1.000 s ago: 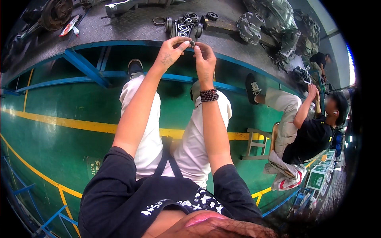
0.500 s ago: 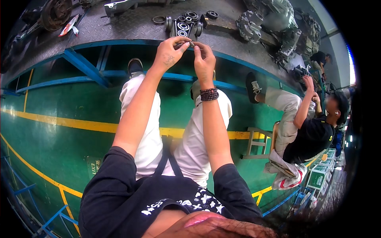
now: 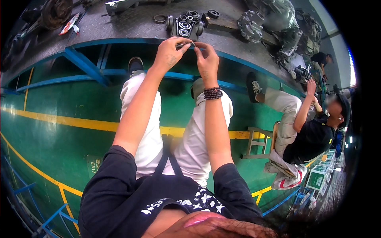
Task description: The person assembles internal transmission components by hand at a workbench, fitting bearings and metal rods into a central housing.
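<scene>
At the near edge of the workbench, my left hand point(image 3: 168, 54) pinches a small thin metal part point(image 3: 193, 44) between thumb and fingers. My right hand point(image 3: 207, 58) meets it from the other side, its fingertips closed on the same part. Most of the part is hidden by my fingers, so its exact kind cannot be made out. Just beyond my fingertips stands a gear assembly with ball bearings point(image 3: 184, 29). Beside it on the left lies a flat metal ring point(image 3: 160, 18), and to its right a small bearing point(image 3: 213, 14).
Grey gearbox housings point(image 3: 251, 27) crowd the right of the patterned metal bench top point(image 3: 131, 25). A brake drum point(image 3: 56, 14) and a red-and-white packet point(image 3: 70, 24) are at the far left. A co-worker point(image 3: 313, 135) sits on the right, handling a shaft with gears point(image 3: 303, 73).
My hands have shifted very slightly, the right one a little to the right, still pinching the thin part. The co-worker's hands and geared shaft have moved a little.
</scene>
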A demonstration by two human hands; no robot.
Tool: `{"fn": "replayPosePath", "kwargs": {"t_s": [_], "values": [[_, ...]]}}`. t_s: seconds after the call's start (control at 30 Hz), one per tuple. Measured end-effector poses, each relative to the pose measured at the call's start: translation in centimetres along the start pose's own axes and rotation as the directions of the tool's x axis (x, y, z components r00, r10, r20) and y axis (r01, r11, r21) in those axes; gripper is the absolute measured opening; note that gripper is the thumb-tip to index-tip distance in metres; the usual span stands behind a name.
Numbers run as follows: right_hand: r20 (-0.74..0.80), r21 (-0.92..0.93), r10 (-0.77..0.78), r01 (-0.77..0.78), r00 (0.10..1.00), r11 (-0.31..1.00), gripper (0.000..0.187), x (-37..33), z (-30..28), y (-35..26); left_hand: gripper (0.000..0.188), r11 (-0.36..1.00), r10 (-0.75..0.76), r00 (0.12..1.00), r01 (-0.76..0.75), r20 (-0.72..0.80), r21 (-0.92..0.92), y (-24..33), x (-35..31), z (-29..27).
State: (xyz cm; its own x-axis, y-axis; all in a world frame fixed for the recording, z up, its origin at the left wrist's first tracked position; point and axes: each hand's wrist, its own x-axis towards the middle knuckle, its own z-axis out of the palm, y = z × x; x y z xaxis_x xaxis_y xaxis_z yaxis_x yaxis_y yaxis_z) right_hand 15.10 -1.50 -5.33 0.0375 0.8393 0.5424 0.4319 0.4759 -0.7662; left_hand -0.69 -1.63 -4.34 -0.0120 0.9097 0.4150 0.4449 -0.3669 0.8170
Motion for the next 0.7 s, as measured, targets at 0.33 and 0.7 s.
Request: {"fn": "replayPosePath", "kwargs": {"t_s": [0.33,0.7], "values": [[0.016,-0.004,-0.052,0.052,0.999,0.999,0.012,0.0,-0.1,1.0,0.025,0.997,-0.028,0.999,0.025,0.040,0.073,-0.1,-0.2,0.0],[0.215,-0.037,-0.029,0.038,0.976,0.999,0.011,0.1,-1.5,0.7,0.026,0.975,-0.040,0.987,0.004,0.158,0.222,-0.6,-0.4,-0.8]]}}
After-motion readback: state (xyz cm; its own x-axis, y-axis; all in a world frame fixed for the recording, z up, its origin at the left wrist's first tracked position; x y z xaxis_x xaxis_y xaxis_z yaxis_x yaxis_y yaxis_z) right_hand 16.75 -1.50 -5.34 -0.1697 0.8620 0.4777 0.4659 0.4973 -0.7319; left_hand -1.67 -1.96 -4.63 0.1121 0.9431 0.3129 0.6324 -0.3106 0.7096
